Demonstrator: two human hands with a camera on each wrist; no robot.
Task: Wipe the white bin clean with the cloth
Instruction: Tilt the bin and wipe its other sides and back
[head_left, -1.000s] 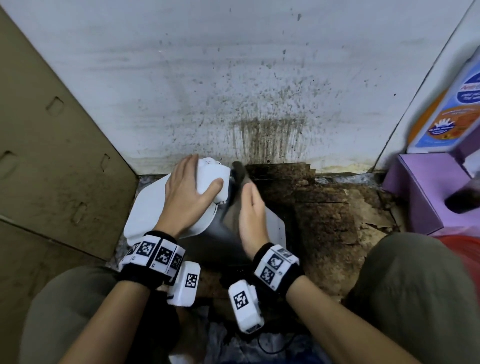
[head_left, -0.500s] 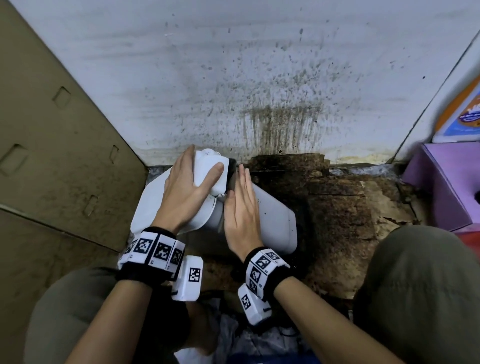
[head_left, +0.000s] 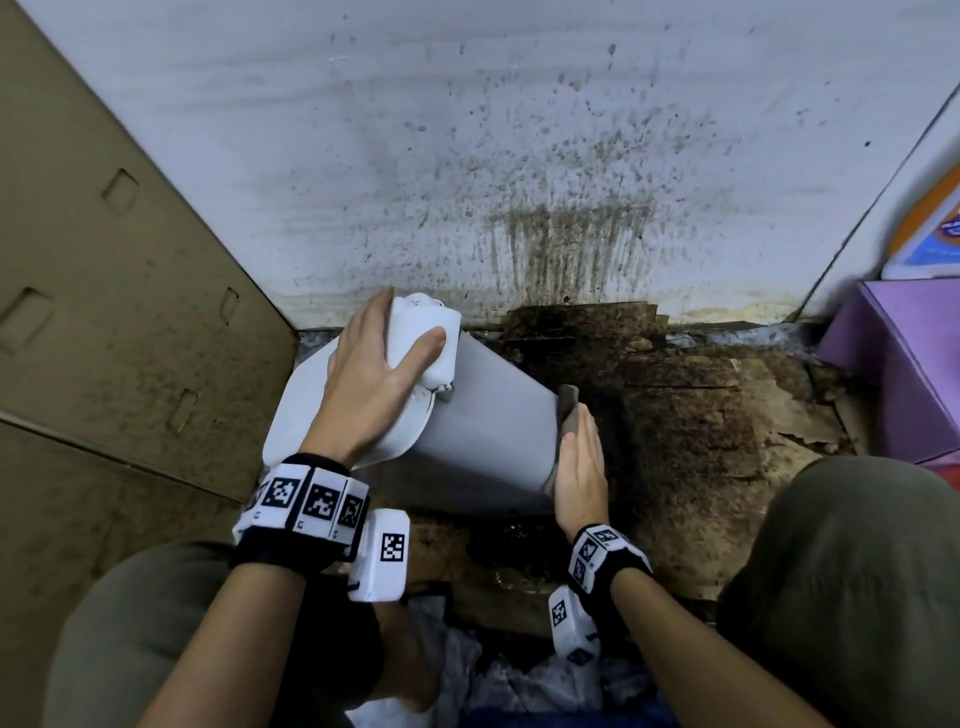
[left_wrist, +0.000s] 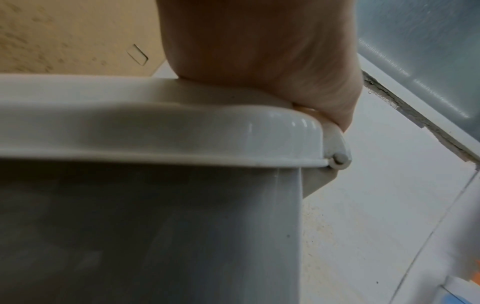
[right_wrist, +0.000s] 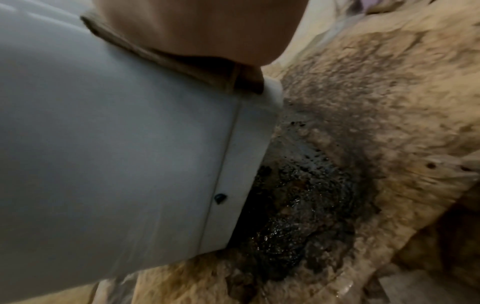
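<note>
A: Wiping is in progress. The white bin (head_left: 483, 415) lies tilted on its side on the stained cardboard floor (head_left: 691, 415), near the spattered wall (head_left: 467, 156). The side facing up looks clean in the head view. A dark speck shows near the base rim in the right wrist view, so my judgement is that the base and underside remain to be wiped.

B: State of the hands?

A: The left hand (head_left: 374, 374) is spread over the lid (head_left: 311, 400), fingers and thumb curled around the white hinge block (head_left: 441, 343), steadying the bin. The right hand (head_left: 582, 467) is flat, fingers straight, pressing the brown cloth (head_left: 567, 415) against the bin wall at the base end.
</note>
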